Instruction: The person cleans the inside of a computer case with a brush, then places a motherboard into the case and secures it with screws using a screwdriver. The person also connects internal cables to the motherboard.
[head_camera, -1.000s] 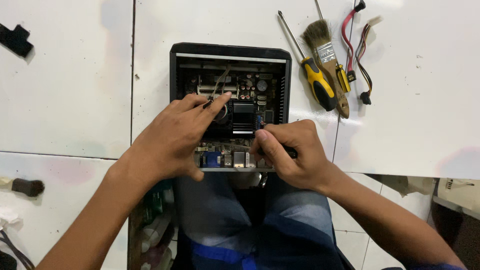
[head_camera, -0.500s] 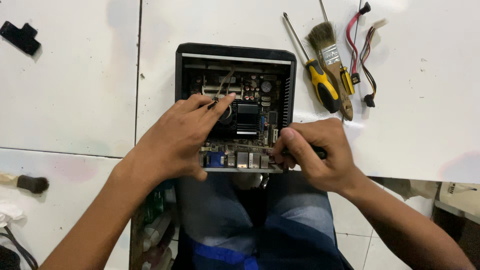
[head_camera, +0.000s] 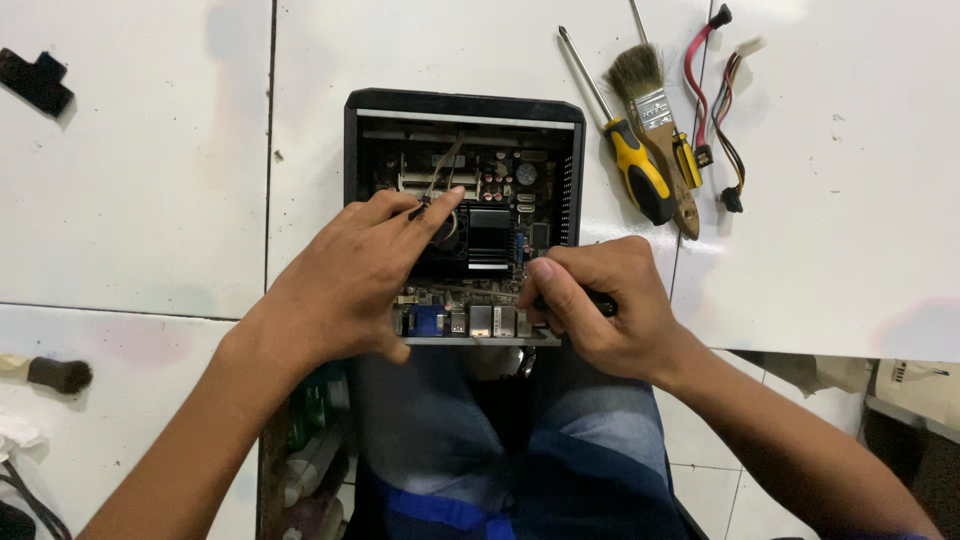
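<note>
Our bare left forearm comes up from the lower left and angles toward the middle, the wrist straight. Our left hand (head_camera: 350, 275) lies palm down, knuckles raised, its fingers stretched forward and slightly spread; the index fingertip and thumb pinch together at the far end. Our bare right forearm enters from the lower right and slants up to the left, the wrist bent a little inward. Our right hand (head_camera: 600, 305) is curled into a loose fist, fingers wrapped tight, the thumb pressed forward along the top and pointing left.
</note>
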